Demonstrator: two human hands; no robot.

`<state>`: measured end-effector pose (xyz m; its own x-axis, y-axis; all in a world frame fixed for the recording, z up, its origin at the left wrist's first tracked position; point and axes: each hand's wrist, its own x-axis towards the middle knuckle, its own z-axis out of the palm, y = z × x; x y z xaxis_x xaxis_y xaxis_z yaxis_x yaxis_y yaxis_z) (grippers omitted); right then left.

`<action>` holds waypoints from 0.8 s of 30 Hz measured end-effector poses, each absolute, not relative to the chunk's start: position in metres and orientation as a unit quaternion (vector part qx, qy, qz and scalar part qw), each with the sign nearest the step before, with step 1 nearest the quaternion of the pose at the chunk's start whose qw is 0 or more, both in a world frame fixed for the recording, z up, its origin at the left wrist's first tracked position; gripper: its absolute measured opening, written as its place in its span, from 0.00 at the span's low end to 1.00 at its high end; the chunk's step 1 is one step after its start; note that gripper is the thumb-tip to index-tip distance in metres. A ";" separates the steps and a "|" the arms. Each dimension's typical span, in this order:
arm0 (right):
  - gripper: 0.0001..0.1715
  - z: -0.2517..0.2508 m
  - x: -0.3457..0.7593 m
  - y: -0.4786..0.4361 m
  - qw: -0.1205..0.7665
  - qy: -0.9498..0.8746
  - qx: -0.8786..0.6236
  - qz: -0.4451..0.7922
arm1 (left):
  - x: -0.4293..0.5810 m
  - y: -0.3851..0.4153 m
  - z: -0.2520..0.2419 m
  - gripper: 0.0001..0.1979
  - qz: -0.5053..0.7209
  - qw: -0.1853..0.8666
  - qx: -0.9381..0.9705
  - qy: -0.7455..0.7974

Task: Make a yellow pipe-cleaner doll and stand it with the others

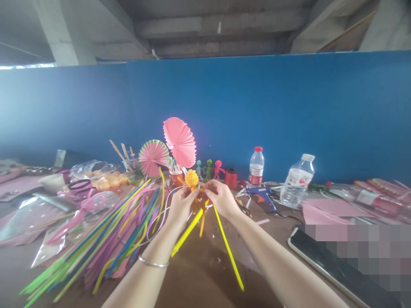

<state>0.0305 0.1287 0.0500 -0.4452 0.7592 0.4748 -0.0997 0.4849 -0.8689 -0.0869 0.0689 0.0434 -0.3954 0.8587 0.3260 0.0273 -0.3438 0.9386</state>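
Observation:
Between my fingertips is an orange pipe-cleaner figure (192, 178) with a round coiled head; much of its body is hidden behind my fingers. My left hand (180, 202) pinches it from the left, and my right hand (223, 197) closes on its right side. Below the hands hang two yellow pipe cleaners (229, 248), one slanting down left and one down right, and a shorter orange strand (202, 224). Whether the yellow ones are fastened to the figure I cannot tell. Left of my left forearm lies a large bundle of coloured pipe cleaners (105, 239).
Small pipe-cleaner figures (209, 170) stand at the back near a red spool (230, 178) and pink paper fans (180, 142). To the right are a blue glue gun (263, 196), two plastic bottles (297, 182) and a phone (337, 265). Plastic bags (28, 214) lie left.

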 end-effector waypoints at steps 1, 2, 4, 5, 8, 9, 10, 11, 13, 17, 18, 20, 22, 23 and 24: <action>0.04 0.048 0.030 0.130 0.470 -0.717 -0.220 0.466 | -0.088 0.068 0.044 0.13 0.676 0.288 0.468 0.490; 0.04 0.046 0.029 0.131 0.461 -0.714 -0.211 0.483 | -0.088 0.067 0.044 0.12 0.672 0.270 0.481 0.494; 0.05 0.044 0.029 0.133 0.440 -0.708 -0.196 0.516 | -0.090 0.066 0.042 0.11 0.664 0.252 0.498 0.498; 0.05 0.043 0.029 0.133 0.433 -0.711 -0.192 0.520 | -0.090 0.066 0.041 0.11 0.664 0.259 0.496 0.496; 0.03 0.042 0.031 0.132 0.440 -0.753 -0.200 0.446 | -0.093 0.068 0.034 0.11 0.680 0.336 0.447 0.474; 0.05 0.041 0.033 0.131 0.442 -0.774 -0.204 0.405 | -0.093 0.069 0.032 0.11 0.684 0.377 0.426 0.456; 0.06 0.040 0.034 0.130 0.442 -0.794 -0.205 0.363 | -0.093 0.070 0.031 0.11 0.685 0.418 0.408 0.435; 0.08 0.039 0.035 0.129 0.442 -0.812 -0.204 0.323 | -0.092 0.070 0.030 0.11 0.685 0.455 0.391 0.413; 0.11 0.035 0.039 0.129 0.444 -0.839 -0.195 0.245 | -0.091 0.070 0.029 0.11 0.686 0.504 0.363 0.380; 0.12 0.024 0.043 0.138 0.454 -0.874 -0.141 0.103 | -0.089 0.070 0.025 0.11 0.694 0.524 0.322 0.374; 0.11 0.021 0.043 0.141 0.456 -0.879 -0.122 0.074 | -0.089 0.070 0.022 0.11 0.695 0.521 0.320 0.378; 0.12 0.015 0.043 0.146 0.462 -0.882 -0.089 0.019 | -0.090 0.073 0.015 0.10 0.696 0.512 0.320 0.388; 0.12 0.012 0.044 0.150 0.466 -0.882 -0.065 -0.029 | -0.091 0.077 0.008 0.09 0.699 0.501 0.316 0.400; 0.11 0.011 0.044 0.151 0.465 -0.882 -0.060 -0.046 | -0.092 0.079 0.006 0.09 0.702 0.496 0.316 0.402; 0.11 0.011 0.045 0.151 0.462 -0.883 -0.059 -0.059 | -0.093 0.079 0.004 0.08 0.705 0.494 0.318 0.398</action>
<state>0.0449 0.1512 0.0109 -0.5664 0.0491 0.8227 0.1586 0.9861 0.0504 -0.0928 0.0795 0.0039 -0.3103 0.9491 0.0550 -0.4426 -0.1954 0.8752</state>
